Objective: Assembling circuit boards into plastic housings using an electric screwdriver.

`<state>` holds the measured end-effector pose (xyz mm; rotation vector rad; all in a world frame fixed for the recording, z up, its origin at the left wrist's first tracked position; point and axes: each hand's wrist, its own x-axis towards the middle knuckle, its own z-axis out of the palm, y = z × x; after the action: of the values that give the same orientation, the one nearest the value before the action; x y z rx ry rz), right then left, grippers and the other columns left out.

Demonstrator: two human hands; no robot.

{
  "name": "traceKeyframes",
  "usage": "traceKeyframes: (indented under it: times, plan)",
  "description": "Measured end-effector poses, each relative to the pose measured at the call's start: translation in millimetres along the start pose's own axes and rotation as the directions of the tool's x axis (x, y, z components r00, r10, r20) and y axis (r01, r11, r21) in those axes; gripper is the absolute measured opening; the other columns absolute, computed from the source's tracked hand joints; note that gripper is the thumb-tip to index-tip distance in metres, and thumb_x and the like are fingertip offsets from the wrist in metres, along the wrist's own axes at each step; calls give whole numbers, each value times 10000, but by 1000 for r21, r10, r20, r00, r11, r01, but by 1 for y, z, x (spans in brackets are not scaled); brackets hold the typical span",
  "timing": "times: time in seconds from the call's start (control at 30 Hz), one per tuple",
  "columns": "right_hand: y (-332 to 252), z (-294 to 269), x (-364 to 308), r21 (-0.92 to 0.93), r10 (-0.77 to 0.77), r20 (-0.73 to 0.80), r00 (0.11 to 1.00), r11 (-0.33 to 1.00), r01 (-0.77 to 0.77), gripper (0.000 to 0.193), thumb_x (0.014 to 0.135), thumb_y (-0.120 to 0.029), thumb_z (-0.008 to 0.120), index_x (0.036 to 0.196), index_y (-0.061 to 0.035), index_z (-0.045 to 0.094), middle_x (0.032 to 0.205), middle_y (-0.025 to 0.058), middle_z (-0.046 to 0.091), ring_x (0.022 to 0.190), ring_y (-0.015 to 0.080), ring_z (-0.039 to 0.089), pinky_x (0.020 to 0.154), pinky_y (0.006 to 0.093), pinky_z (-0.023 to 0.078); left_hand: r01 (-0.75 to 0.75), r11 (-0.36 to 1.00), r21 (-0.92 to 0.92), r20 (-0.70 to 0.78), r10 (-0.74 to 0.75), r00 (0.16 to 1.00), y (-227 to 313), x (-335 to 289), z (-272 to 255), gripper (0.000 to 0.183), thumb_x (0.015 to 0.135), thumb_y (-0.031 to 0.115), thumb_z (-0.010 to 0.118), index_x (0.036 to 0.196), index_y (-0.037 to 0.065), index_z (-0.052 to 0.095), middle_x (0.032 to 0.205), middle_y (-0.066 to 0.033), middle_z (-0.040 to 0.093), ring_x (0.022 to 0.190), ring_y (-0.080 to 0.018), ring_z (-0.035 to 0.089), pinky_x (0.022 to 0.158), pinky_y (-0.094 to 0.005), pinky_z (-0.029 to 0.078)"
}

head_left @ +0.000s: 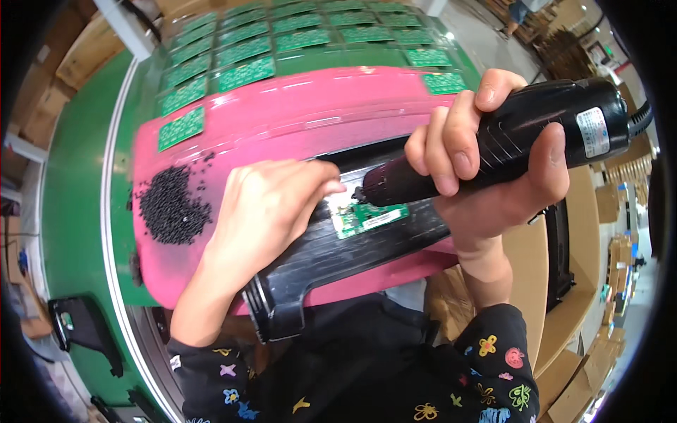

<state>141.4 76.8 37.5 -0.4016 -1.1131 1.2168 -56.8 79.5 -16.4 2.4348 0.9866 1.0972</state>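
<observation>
My right hand (462, 144) is wrapped round a black electric screwdriver (525, 120), held aslant with its nose pointing left and down. The nose is over a green circuit board (345, 224), which lies in a long black plastic housing (317, 257). My left hand (261, 201) reaches across the housing, thumb and fingers drawn together beside the screwdriver's nose. Whatever the left fingertips may hold is hidden or too small to name. A heap of small black pieces (173, 211), seemingly screws, sits on the pink mat (275, 113) left of that hand.
Behind the housing, a clear tray holds rows of green circuit boards (303, 39). A green bench (77, 190) with a metal edge runs along the left and carries another black housing (88, 328). An open cardboard box (525, 271) stands at the right. The screwdriver's cord (640, 116) trails off right.
</observation>
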Motion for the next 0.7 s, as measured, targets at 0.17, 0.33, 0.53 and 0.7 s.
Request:
traceKeyframes:
  times: [0.17,0.33,0.53,0.7]
  plan:
    - [20,3,-2,-37,114,-16,993,993,-114,498,930,-552,459,1013,-61,462,568,7,452,418,103,395,497,285,379,315,949,-3,-9,-315,949,1,2,-10,218,899,162,647,765,19,550,639,-179,591,624,-380,615,534,-448,475]
    - [31,6,-3,-216,169,-7,986,962,-167,459,930,-507,464,1016,-56,447,564,27,450,416,116,393,490,293,376,406,913,44,83,-408,909,3,1,-17,274,940,221,591,780,2,549,665,-205,596,679,-434,603,569,-483,470]
    - [38,10,3,-332,203,152,967,932,-144,450,896,-487,516,996,-54,443,563,30,443,412,112,387,447,272,357,362,932,-25,206,-349,914,-6,-9,-17,161,850,121,646,827,-30,596,771,-212,612,736,-423,590,640,-449,464]
    - [44,9,8,-383,240,292,926,916,-117,483,865,-491,582,991,-49,437,561,26,434,414,105,385,424,242,344,350,937,9,280,-338,898,-10,-11,-18,128,824,110,653,859,-13,644,810,-214,635,782,-416,611,682,-460,489]
